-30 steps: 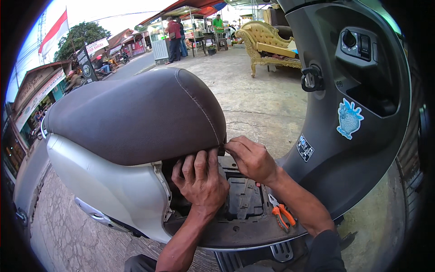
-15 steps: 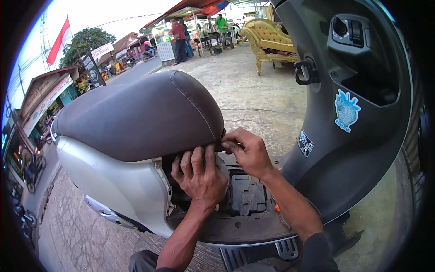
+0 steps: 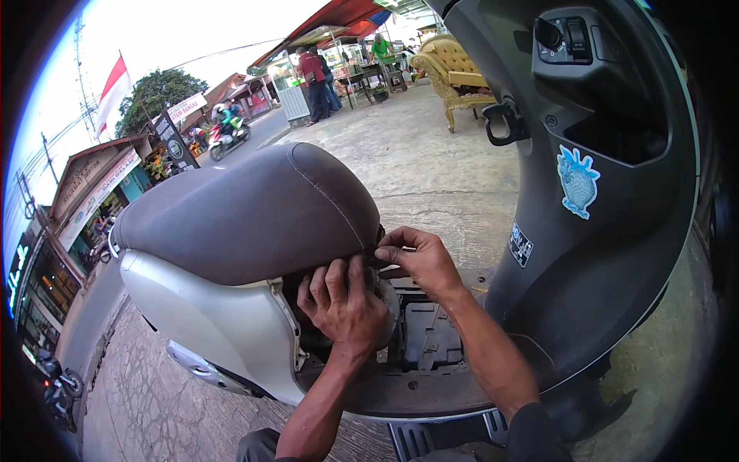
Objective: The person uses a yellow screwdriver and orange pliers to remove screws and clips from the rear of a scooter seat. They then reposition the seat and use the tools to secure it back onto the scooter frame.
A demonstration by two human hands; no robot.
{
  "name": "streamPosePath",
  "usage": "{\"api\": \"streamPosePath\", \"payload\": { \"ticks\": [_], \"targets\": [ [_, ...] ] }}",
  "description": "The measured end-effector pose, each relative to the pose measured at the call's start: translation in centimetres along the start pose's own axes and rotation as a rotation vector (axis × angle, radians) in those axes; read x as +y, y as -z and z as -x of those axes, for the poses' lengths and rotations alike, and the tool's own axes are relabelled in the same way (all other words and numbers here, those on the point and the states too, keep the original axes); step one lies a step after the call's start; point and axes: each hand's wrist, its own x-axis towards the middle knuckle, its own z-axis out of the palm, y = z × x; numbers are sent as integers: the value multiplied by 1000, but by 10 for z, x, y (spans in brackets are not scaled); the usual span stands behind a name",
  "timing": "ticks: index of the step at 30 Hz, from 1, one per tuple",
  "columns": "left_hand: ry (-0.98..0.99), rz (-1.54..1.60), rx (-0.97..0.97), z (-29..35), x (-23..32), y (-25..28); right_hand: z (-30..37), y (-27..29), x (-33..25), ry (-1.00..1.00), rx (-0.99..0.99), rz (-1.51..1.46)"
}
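Observation:
A dark brown scooter seat (image 3: 254,219) with a light stitched seam sits above the pale silver body panel (image 3: 208,316). Beneath its front end, my left hand (image 3: 346,312) is closed, with bent fingers hooked at the seat's lower edge and the fingertips partly hidden. At the seat's front tip my right hand (image 3: 423,262) pinches thumb against fingers; whatever is between them is too small to make out. Below both hands the scooter body is uncovered, showing a dark cavity and a grey compartment lid (image 3: 431,335) in the floorboard (image 3: 369,396).
The dark front leg shield (image 3: 554,285) rises on the right, with a bag hook (image 3: 502,123) jutting toward the seat. Cracked concrete paving (image 3: 177,396) surrounds the scooter. Farther off stand a gold tufted sofa (image 3: 454,73), food stalls with people, and a road with a passing motorbike (image 3: 229,135).
The view has shifted slightly, so the scooter appears a little lower and the seat farther right. Both hands keep nearly the same place at the seat. A motorbike has come along the road.

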Motion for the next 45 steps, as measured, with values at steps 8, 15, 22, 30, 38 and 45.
{"api": "streamPosePath", "payload": {
  "ticks": [8, 15, 22, 30, 38, 45],
  "targets": [
    [-7, 40, 3, 2, -4, -1, 6, -2, 9, -49, -5, -287],
    [30, 111, 4, 0, -3, -4, 4, 8, 38, -22, 25, -421],
    [61, 138, 8, 3, -6, -5, -5, 9, 18, -148, 2, -309],
    [86, 227, -91, 1, -6, 6, 0, -7, -7, -141, 104, -22],
    [138, 417, -293, 1, -18, 27, 135, 39, 11, -375, 545, 876],
    [132, 367, -359, -2, -18, 23, 231, 5, 4, -723, 422, 1627]
  ]
}}
